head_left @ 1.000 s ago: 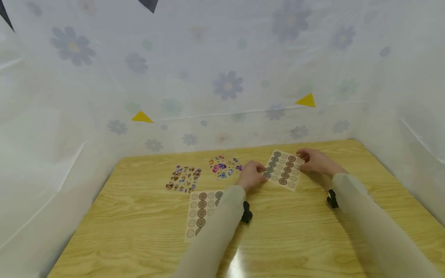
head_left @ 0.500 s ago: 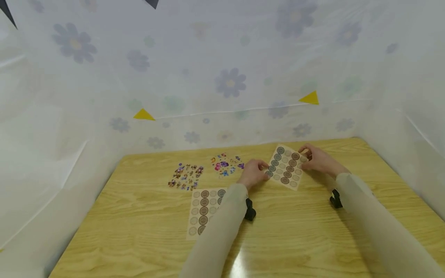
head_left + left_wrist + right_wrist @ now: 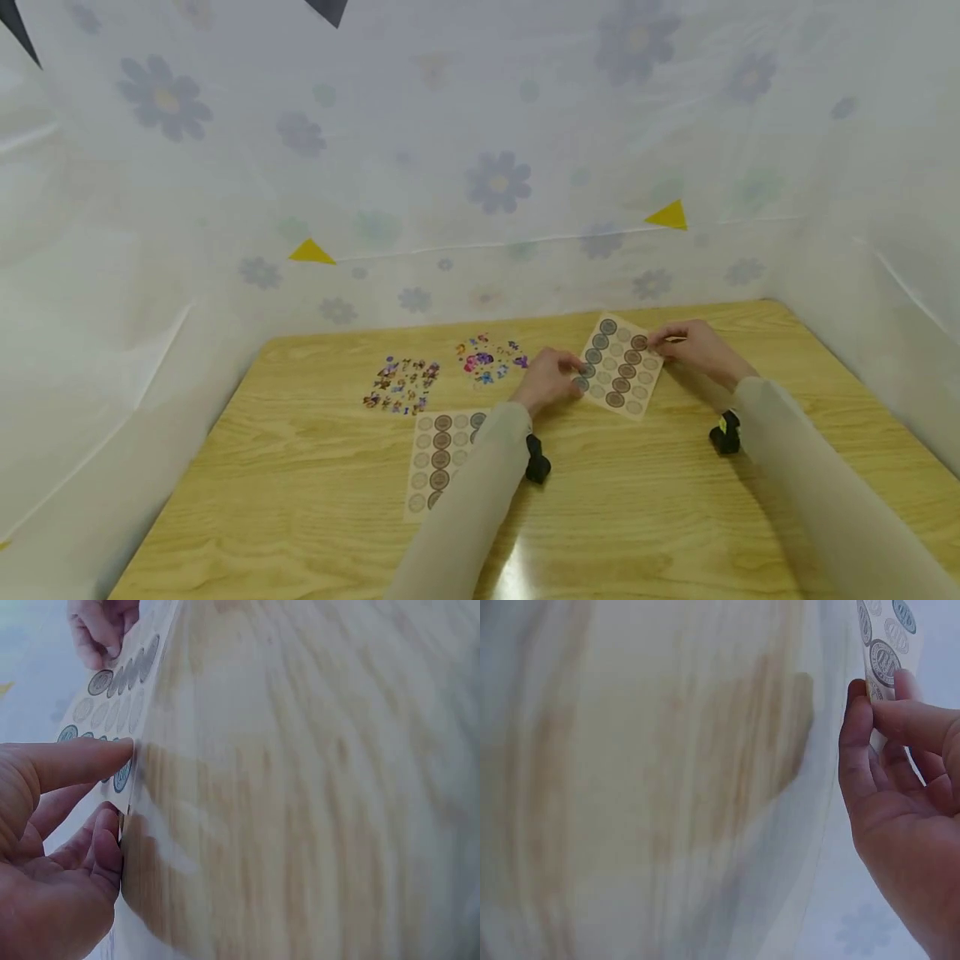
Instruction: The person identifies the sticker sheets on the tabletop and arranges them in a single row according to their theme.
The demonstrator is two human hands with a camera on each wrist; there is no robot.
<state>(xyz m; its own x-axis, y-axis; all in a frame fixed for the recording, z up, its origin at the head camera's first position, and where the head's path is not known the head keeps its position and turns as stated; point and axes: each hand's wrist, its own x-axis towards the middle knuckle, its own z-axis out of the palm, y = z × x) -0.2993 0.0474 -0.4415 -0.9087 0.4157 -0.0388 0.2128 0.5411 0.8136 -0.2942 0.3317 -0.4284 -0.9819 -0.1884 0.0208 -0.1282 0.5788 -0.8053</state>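
A cream sheet of round stickers (image 3: 622,367), with columns of dark teal, brown and pale circles, is held tilted between both hands at the right rear of the table. My left hand (image 3: 550,379) pinches its left corner, the thumb lying over a teal circle in the left wrist view. At the opposite edge my right hand (image 3: 697,348) grips the sheet between thumb and fingers. The right wrist view shows that right hand (image 3: 907,772) with the thumb on the printed face, beside a brown circle.
A second sheet of round stickers (image 3: 440,450) lies flat on the wooden table (image 3: 300,492), partly hidden under the left sleeve. Behind it lie two clusters of small colourful stickers (image 3: 402,385). A flowered white curtain (image 3: 390,208) borders the table's rear edge.
My right hand has shifted its hold along the right edge of the sheet, and the sheet's tilt has changed a little. The left hand keeps its corner. The head view shifts slightly.
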